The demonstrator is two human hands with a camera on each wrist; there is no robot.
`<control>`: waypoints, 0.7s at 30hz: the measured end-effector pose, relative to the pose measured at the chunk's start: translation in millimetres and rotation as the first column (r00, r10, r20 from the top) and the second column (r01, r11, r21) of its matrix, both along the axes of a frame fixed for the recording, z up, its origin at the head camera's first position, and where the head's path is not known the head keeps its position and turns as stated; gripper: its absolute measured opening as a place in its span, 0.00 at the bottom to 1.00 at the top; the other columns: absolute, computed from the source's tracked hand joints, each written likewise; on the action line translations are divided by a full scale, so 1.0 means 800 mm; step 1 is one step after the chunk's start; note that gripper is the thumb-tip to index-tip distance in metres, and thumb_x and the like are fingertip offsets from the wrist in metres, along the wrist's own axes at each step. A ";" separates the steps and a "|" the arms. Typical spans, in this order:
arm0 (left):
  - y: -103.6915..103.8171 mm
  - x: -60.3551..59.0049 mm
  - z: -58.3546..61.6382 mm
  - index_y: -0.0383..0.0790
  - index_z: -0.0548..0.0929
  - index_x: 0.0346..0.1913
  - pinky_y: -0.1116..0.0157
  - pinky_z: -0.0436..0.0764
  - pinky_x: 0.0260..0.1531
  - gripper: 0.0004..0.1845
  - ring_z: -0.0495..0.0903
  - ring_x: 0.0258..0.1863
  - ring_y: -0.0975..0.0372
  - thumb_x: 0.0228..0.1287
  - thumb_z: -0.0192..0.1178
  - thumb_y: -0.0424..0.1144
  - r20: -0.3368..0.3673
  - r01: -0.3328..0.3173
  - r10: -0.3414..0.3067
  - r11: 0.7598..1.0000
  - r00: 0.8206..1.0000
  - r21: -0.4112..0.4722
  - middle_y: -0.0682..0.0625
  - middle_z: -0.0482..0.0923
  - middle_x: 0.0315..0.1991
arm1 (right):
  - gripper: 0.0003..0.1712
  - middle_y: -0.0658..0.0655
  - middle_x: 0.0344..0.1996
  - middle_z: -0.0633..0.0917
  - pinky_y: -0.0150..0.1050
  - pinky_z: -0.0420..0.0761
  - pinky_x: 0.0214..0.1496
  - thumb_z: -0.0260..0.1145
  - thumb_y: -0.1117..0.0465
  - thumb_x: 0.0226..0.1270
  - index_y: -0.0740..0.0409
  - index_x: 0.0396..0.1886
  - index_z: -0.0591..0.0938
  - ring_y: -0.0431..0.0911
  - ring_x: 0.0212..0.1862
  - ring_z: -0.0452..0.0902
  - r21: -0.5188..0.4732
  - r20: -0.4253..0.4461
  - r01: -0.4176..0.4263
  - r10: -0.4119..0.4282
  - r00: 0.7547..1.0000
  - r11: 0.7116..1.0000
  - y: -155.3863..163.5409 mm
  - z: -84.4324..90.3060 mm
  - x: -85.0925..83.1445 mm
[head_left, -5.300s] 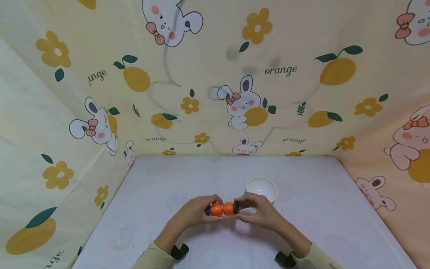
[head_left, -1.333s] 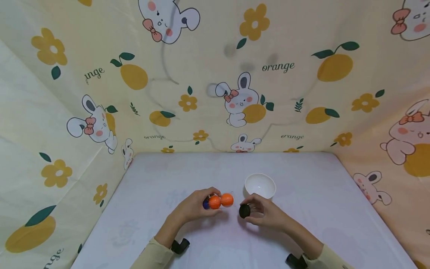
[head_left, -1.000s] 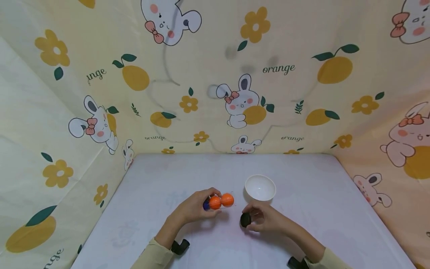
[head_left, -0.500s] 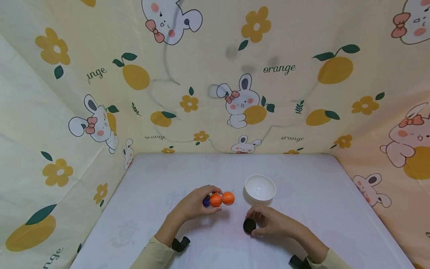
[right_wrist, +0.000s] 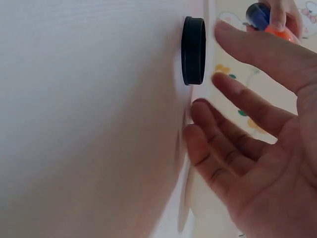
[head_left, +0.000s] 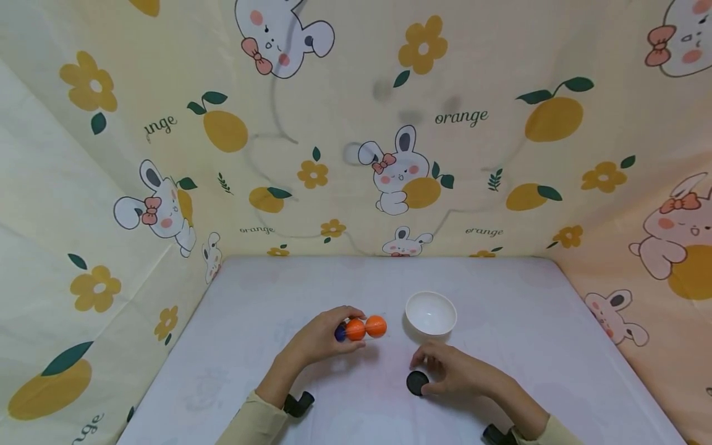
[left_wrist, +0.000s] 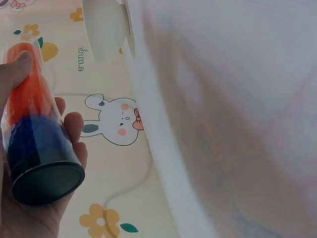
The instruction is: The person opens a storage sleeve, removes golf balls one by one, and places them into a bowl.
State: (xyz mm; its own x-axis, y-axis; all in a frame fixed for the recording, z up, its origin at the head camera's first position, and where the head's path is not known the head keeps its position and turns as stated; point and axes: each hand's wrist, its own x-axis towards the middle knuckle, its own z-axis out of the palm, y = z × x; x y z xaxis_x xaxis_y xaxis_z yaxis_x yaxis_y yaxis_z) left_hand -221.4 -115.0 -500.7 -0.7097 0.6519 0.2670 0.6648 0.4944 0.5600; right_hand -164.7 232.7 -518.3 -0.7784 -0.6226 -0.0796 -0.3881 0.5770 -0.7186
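- Grasps clear tube [left_wrist: 38, 111] in left hand [head_left: 322, 337], with fingers and thumb curled round it.
- Holds it above white table [head_left: 267, 290], lying roughly sideways in head view, clear of the surface.
- Contains, in a row along the tube, two orange balls [head_left: 376, 326] and one dark blue ball [head_left: 340, 332].
- Carries black end cap [left_wrist: 48, 182] on the tube, next to the dark blue ball.
- Presents right hand [head_left: 453, 371] released, with fingers loosely bent and grasping nothing.
- Shows black lid [head_left: 418, 383] lying flat on the table, just beside right thumb, with a gap between the two in right wrist view.
- Keeps hands apart, with tube to the left of lid and farther up the table.
- Includes white bowl [head_left: 431, 313] standing on the table, beyond right hand, near its fingers but apart from them.
- Includes, at the wrists, black fittings [head_left: 299, 405] and beige sleeves [head_left: 256, 423].
- Shows, behind the table, cream backdrop [head_left: 345, 93] printed with rabbits, oranges, flowers and the word "orange".
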 end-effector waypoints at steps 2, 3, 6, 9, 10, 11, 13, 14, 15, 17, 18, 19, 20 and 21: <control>0.000 0.000 0.000 0.45 0.82 0.64 0.58 0.83 0.60 0.27 0.83 0.52 0.66 0.67 0.78 0.47 0.000 -0.006 0.006 1.000 1.000 -0.007 0.55 0.85 0.58 | 0.19 0.46 0.47 0.84 0.37 0.79 0.50 0.81 0.53 0.66 0.46 0.52 0.84 0.43 0.48 0.77 -0.031 -0.019 0.003 -0.004 1.000 1.000 -0.002 0.000 -0.001; 0.001 0.001 0.001 0.45 0.82 0.64 0.58 0.83 0.60 0.27 0.83 0.52 0.66 0.66 0.78 0.47 0.002 -0.010 0.010 1.000 1.000 -0.010 0.55 0.85 0.58 | 0.17 0.47 0.46 0.85 0.37 0.80 0.49 0.80 0.55 0.68 0.47 0.51 0.85 0.43 0.47 0.78 -0.056 -0.037 0.003 -0.005 0.999 0.998 -0.004 0.000 -0.002; 0.001 0.002 0.001 0.46 0.82 0.64 0.58 0.84 0.60 0.27 0.83 0.52 0.66 0.66 0.78 0.47 0.002 -0.024 0.024 0.999 1.000 -0.021 0.55 0.85 0.58 | 0.12 0.48 0.41 0.87 0.38 0.83 0.45 0.77 0.62 0.71 0.53 0.50 0.86 0.41 0.42 0.81 -0.140 -0.099 0.008 -0.022 0.995 0.990 -0.009 -0.001 -0.006; 0.002 0.002 0.002 0.47 0.81 0.64 0.59 0.84 0.58 0.27 0.82 0.49 0.67 0.65 0.79 0.48 0.000 -0.038 0.038 0.999 0.999 -0.027 0.56 0.86 0.57 | 0.13 0.48 0.39 0.87 0.37 0.85 0.43 0.76 0.67 0.70 0.56 0.51 0.86 0.39 0.39 0.81 -0.216 -0.163 0.042 -0.078 0.984 0.976 -0.015 0.001 -0.011; 0.002 0.001 0.002 0.47 0.81 0.63 0.59 0.85 0.56 0.27 0.82 0.48 0.67 0.65 0.79 0.48 -0.004 -0.042 0.042 0.999 0.999 -0.031 0.56 0.86 0.56 | 0.14 0.48 0.39 0.87 0.37 0.86 0.43 0.77 0.67 0.70 0.55 0.52 0.85 0.38 0.39 0.81 -0.233 -0.177 0.063 -0.107 0.978 0.970 -0.017 0.002 -0.012; 0.003 0.001 0.002 0.48 0.81 0.63 0.60 0.85 0.55 0.27 0.82 0.47 0.67 0.65 0.79 0.48 -0.007 -0.047 0.047 0.998 0.999 -0.033 0.57 0.86 0.55 | 0.15 0.49 0.39 0.87 0.37 0.86 0.43 0.77 0.67 0.69 0.54 0.53 0.85 0.38 0.39 0.81 -0.250 -0.195 0.082 -0.133 0.972 0.965 -0.019 0.004 -0.014; 0.004 0.000 0.003 0.49 0.80 0.62 0.60 0.85 0.54 0.27 0.82 0.46 0.67 0.64 0.79 0.49 -0.017 -0.052 0.051 0.998 0.999 -0.037 0.57 0.86 0.54 | 0.18 0.51 0.42 0.88 0.36 0.87 0.45 0.79 0.67 0.68 0.51 0.54 0.85 0.39 0.40 0.82 -0.285 -0.209 0.114 -0.178 0.962 0.952 -0.024 0.007 -0.017; 0.004 0.000 0.004 0.49 0.80 0.62 0.61 0.85 0.54 0.27 0.82 0.46 0.67 0.64 0.79 0.50 -0.023 -0.055 0.054 0.998 0.998 -0.041 0.58 0.86 0.54 | 0.20 0.52 0.43 0.89 0.37 0.87 0.47 0.79 0.66 0.67 0.50 0.55 0.85 0.40 0.41 0.82 -0.302 -0.216 0.124 -0.195 0.957 0.945 -0.027 0.009 -0.018; 0.004 0.000 0.004 0.49 0.80 0.62 0.61 0.85 0.53 0.27 0.82 0.46 0.67 0.64 0.79 0.50 -0.030 -0.057 0.056 0.997 0.998 -0.044 0.58 0.86 0.53 | 0.21 0.53 0.44 0.89 0.38 0.87 0.48 0.80 0.66 0.66 0.49 0.56 0.84 0.41 0.42 0.83 -0.318 -0.218 0.134 -0.210 0.953 0.939 -0.029 0.010 -0.020; 0.005 0.000 0.006 0.50 0.80 0.61 0.61 0.85 0.53 0.27 0.83 0.46 0.67 0.64 0.79 0.51 -0.045 -0.060 0.058 0.997 0.997 -0.052 0.58 0.86 0.53 | 0.23 0.52 0.47 0.89 0.40 0.88 0.49 0.80 0.66 0.66 0.47 0.58 0.84 0.43 0.44 0.85 -0.348 -0.231 0.136 -0.226 0.946 0.927 -0.035 0.010 -0.022; 0.005 0.000 0.007 0.49 0.80 0.61 0.61 0.86 0.53 0.27 0.83 0.47 0.67 0.64 0.79 0.52 -0.052 -0.061 0.058 0.997 0.997 -0.055 0.58 0.86 0.54 | 0.24 0.51 0.48 0.89 0.40 0.88 0.50 0.81 0.65 0.66 0.47 0.58 0.84 0.44 0.45 0.85 -0.365 -0.237 0.134 -0.232 0.943 0.921 -0.037 0.010 -0.023; 0.005 0.000 0.008 0.49 0.81 0.62 0.61 0.86 0.54 0.28 0.83 0.47 0.67 0.64 0.79 0.52 -0.056 -0.060 0.057 0.996 0.997 -0.059 0.58 0.86 0.54 | 0.24 0.50 0.49 0.89 0.41 0.88 0.50 0.81 0.65 0.66 0.47 0.58 0.83 0.45 0.46 0.86 -0.385 -0.242 0.132 -0.238 0.941 0.913 -0.039 0.008 -0.024; 0.005 0.001 0.008 0.48 0.81 0.62 0.61 0.86 0.54 0.28 0.83 0.47 0.67 0.64 0.79 0.52 -0.057 -0.063 0.059 0.996 0.997 -0.064 0.58 0.86 0.54 | 0.23 0.49 0.50 0.89 0.42 0.88 0.51 0.81 0.64 0.66 0.48 0.58 0.83 0.46 0.47 0.86 -0.403 -0.247 0.131 -0.245 0.938 0.906 -0.041 0.007 -0.025; 0.005 0.002 0.009 0.48 0.82 0.62 0.61 0.86 0.54 0.28 0.83 0.47 0.68 0.64 0.79 0.53 -0.058 -0.064 0.060 0.996 0.996 -0.068 0.58 0.86 0.55 | 0.23 0.48 0.50 0.88 0.42 0.88 0.51 0.80 0.63 0.67 0.48 0.58 0.83 0.47 0.48 0.87 -0.421 -0.246 0.131 -0.252 0.936 0.898 -0.043 0.005 -0.026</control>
State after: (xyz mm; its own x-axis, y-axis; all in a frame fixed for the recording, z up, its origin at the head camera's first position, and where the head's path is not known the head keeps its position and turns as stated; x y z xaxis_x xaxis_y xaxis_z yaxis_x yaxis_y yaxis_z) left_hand -219.8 -111.0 -493.5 -0.7346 0.6256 0.2627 0.6610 0.5725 0.4851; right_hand -185.6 198.5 -513.9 -0.8362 -0.3914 0.3842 -0.5227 0.3562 -0.7745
